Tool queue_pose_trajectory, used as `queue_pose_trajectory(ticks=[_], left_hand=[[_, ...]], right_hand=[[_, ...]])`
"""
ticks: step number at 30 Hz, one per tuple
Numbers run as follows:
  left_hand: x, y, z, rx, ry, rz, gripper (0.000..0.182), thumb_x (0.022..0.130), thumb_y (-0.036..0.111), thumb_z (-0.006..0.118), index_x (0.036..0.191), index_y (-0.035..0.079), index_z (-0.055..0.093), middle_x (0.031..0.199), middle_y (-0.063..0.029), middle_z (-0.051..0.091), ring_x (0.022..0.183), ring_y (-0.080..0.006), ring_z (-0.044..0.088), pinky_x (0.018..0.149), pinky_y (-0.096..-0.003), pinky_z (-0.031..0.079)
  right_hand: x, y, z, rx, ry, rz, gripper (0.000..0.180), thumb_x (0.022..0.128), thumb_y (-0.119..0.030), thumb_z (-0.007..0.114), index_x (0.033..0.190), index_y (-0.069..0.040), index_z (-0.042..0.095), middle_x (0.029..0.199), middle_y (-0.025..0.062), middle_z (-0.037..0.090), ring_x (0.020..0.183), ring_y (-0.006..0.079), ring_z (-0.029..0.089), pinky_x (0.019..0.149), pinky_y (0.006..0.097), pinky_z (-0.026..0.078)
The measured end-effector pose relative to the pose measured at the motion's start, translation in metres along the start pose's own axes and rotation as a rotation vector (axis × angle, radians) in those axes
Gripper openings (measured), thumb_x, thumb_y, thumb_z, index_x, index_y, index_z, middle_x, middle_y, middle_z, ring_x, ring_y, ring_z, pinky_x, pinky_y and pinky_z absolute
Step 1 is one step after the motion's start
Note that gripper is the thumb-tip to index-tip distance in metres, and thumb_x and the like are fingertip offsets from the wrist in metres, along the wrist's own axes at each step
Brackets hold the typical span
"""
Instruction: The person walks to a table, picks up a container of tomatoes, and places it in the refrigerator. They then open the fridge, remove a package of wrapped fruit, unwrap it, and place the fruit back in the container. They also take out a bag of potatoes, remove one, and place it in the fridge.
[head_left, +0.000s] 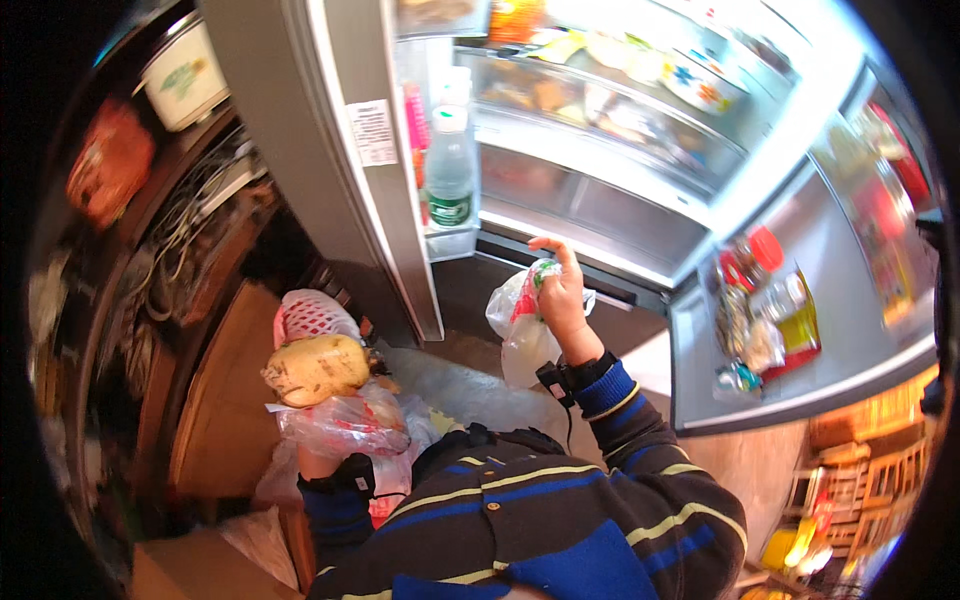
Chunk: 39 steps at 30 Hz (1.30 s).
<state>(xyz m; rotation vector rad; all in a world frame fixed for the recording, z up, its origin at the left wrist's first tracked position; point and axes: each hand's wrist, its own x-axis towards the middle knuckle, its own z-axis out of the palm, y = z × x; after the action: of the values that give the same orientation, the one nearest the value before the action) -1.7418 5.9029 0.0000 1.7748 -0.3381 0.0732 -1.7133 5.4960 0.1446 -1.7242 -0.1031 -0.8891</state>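
My right hand (561, 294) grips a white translucent plastic bag (525, 341) with red and green print, its index finger sticking out. The bag hangs before the open refrigerator, below its lower drawers (637, 221). My left hand is mostly hidden; only its wrist (316, 463) shows, beneath a clear plastic bag (345, 426) with reddish contents. Just above that bag lie a large yellow-brown tuber or fruit (316, 369) and something in a pink-and-white foam net (319, 315). Whether the left fingers hold the bag cannot be seen.
Both refrigerator doors stand open; the left door (367, 195) holds a plastic bottle (450, 169), the right door (694, 375) jars and packets. Shelves with a tangle of cables (184, 225) are at the left. A cardboard box (187, 566) stands lower left, wooden chairs (862, 487) lower right.
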Motion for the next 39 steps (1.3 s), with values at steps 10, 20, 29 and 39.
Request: queue_pose_trajectory(ticks=[10, 20, 29, 39], left_hand=[[-0.004, 0.037, 0.025, -0.109, -0.192, 0.059, 0.046, 0.088, 0.018, 0.068, 0.128, 0.001, 0.053, 0.124, -0.013, 0.06, 0.111, -0.0246, 0.059, 0.095, -0.0364, 0.048], [-0.038, 0.056, 0.02, -0.129, -0.417, 0.07, 0.047, 0.088, 0.019, 0.068, 0.128, 0.001, 0.052, 0.124, -0.0131, 0.059, 0.111, -0.0246, 0.058, 0.095, -0.0365, 0.048], [0.003, 0.071, 0.048, -0.201, -0.571, 0.155, 0.048, 0.088, 0.02, 0.069, 0.128, 0.001, 0.052, 0.124, -0.0131, 0.059, 0.11, -0.0246, 0.058, 0.095, -0.0366, 0.048], [0.013, 0.07, 0.059, -0.237, -0.689, 0.216, 0.049, 0.088, 0.021, 0.069, 0.128, 0.001, 0.051, 0.124, -0.0131, 0.058, 0.11, -0.0246, 0.058, 0.095, -0.0366, 0.048]], right_hand=[[-0.132, -0.091, -0.115, -0.079, 0.143, 0.071, 0.044, 0.064, 0.009, 0.033, 0.099, 0.0, 0.059, 0.091, 0.0049, 0.054, 0.088, 0.0152, 0.051, 0.084, 0.0246, 0.041], [-0.311, -0.178, -0.187, -0.424, 0.504, 0.159, 0.04, 0.064, 0.01, 0.034, 0.094, -0.001, 0.059, 0.092, 0.0076, 0.058, 0.091, 0.0195, 0.056, 0.088, 0.0288, 0.044], [-0.354, -0.21, -0.282, -0.449, 0.907, 0.056, 0.059, 0.076, 0.013, 0.032, 0.13, 0.0, 0.052, 0.133, 0.011, 0.055, 0.12, 0.0176, 0.051, 0.095, 0.0251, 0.042], [-0.319, -0.194, -0.335, -0.363, 0.847, 0.104, 0.058, 0.084, 0.01, 0.036, 0.14, -0.001, 0.047, 0.14, 0.0101, 0.053, 0.115, 0.013, 0.056, 0.09, 0.0216, 0.046]])
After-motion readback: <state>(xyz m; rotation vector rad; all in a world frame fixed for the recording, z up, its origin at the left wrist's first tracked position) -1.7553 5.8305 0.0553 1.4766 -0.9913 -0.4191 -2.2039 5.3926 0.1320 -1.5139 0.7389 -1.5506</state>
